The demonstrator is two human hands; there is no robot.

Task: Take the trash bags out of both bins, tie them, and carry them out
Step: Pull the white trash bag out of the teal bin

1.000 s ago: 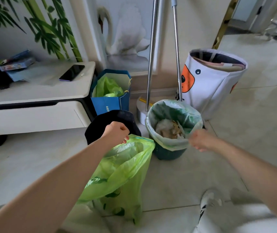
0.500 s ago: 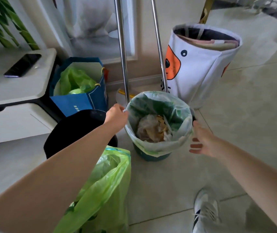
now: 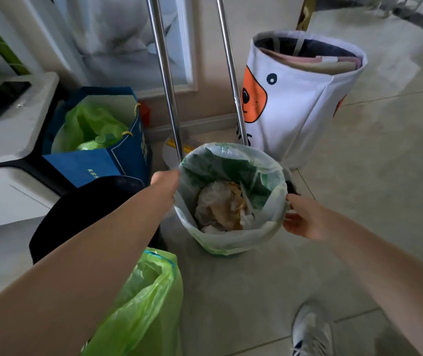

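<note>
A small bin lined with a pale green-white trash bag (image 3: pixel 231 238) stands on the floor at centre, with crumpled paper and plastic inside. My left hand (image 3: pixel 165 181) grips the bag's rim on the left side; its fingers are hidden behind the hand. At the right side of the rim my right hand (image 3: pixel 305 218) pinches the folded-over edge, thumb on top and fingers beneath. A bright green trash bag (image 3: pixel 148 299) stands open-mouthed on the floor below my left forearm. Behind it is a black bin (image 3: pixel 89 214), partly covered by my arm.
Two metal poles (image 3: pixel 164 73) lean against the wall just behind the small bin. A white fabric basket (image 3: pixel 295 104) with an orange face stands at the back right. A blue paper bag (image 3: pixel 97 165) holds green plastic beside a white cabinet (image 3: pixel 5 140). My shoe (image 3: pixel 310 332) is at lower right.
My left hand let go of the green bag and moved to the small bin's left rim. My right hand closed in on the right rim. The view moved closer.
</note>
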